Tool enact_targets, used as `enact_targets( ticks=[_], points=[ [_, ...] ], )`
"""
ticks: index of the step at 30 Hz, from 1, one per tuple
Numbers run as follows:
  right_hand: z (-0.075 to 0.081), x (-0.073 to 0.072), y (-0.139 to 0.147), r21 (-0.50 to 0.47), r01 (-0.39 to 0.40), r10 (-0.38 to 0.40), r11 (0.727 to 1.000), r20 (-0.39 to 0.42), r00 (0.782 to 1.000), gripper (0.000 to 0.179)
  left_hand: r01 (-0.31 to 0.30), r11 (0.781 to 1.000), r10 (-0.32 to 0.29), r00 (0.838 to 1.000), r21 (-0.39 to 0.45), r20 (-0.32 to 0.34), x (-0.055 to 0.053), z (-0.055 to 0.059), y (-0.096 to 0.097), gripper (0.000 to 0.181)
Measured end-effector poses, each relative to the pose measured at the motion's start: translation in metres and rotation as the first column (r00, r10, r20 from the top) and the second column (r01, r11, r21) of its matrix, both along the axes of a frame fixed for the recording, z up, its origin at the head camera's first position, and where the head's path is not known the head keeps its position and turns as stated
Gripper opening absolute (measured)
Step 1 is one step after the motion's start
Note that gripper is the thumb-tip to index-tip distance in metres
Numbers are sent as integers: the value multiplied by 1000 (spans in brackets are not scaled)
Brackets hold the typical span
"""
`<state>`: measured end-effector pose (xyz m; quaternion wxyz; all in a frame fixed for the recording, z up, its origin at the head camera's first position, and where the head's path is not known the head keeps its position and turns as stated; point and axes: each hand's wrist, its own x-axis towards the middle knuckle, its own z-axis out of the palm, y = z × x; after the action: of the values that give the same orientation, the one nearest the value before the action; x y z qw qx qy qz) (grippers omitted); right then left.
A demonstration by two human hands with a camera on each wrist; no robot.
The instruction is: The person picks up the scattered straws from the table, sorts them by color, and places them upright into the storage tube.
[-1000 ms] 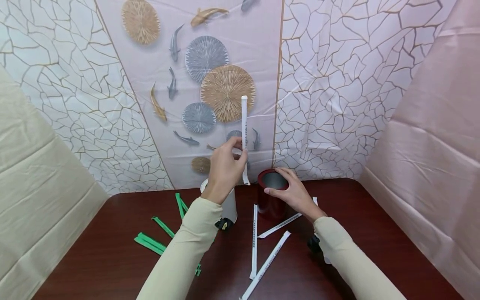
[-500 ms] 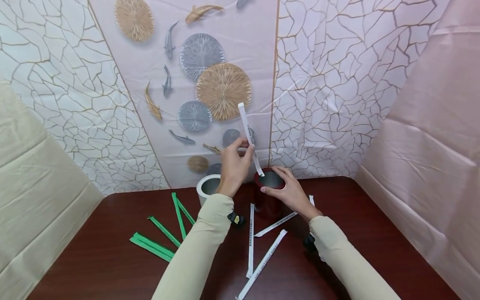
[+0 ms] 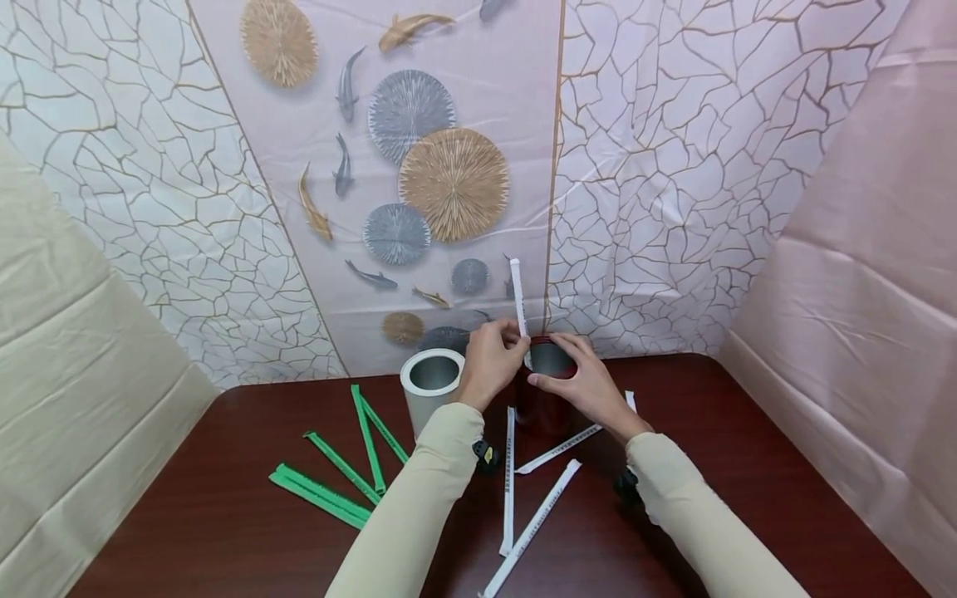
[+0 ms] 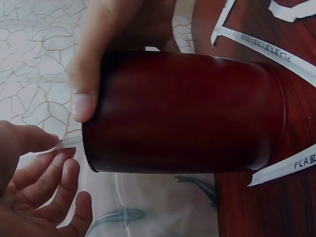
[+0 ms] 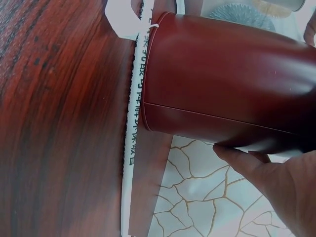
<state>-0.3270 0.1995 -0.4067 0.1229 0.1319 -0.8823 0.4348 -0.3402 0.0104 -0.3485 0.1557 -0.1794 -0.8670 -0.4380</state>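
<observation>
A white paper-wrapped straw (image 3: 518, 291) is pinched between the thumb and fingers of my left hand (image 3: 493, 357). Its lower end dips inside the mouth of a dark red cylindrical canister (image 3: 542, 407). My right hand (image 3: 591, 384) grips that canister near its rim, thumb on the near side and fingers on the far side. In the left wrist view, the left hand (image 4: 44, 177) pinches the straw right at the canister's rim, and the right thumb (image 4: 83, 94) presses on the canister's side. The right wrist view shows the canister (image 5: 232, 79) standing beside a printed white straw wrapper (image 5: 132, 133).
A white canister (image 3: 419, 403) stands left of the red one, behind my left wrist. Several green wrapped straws (image 3: 321, 498) lie on the left of the dark wooden table (image 3: 187, 498). More white wrapped straws (image 3: 531, 527) lie in front of and beside the red canister.
My left hand has moved right and down, bringing the straw from upright in the air into the red canister's mouth. The right hand keeps its grip on the canister.
</observation>
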Motion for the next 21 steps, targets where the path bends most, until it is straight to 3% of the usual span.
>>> enact_targets(
  ticks=[6,10,16,21],
  points=[
    [0,0,-2,-1,3,-3,1000,13,1000,97,9,999,-6,998,-46,67,7,2,-6,21],
    [0,0,-1,0,-8,8,1000,19,1000,97,9,999,-5,996,-37,87,17,14,-17,28],
    [0,0,-1,-9,-13,13,1000,16,1000,96,23,998,-17,992,-50,128,37,35,-33,34],
    [1,0,1,6,-14,14,1000,20,1000,97,87,995,-76,979,-53,187,58,36,-47,32]
  ],
)
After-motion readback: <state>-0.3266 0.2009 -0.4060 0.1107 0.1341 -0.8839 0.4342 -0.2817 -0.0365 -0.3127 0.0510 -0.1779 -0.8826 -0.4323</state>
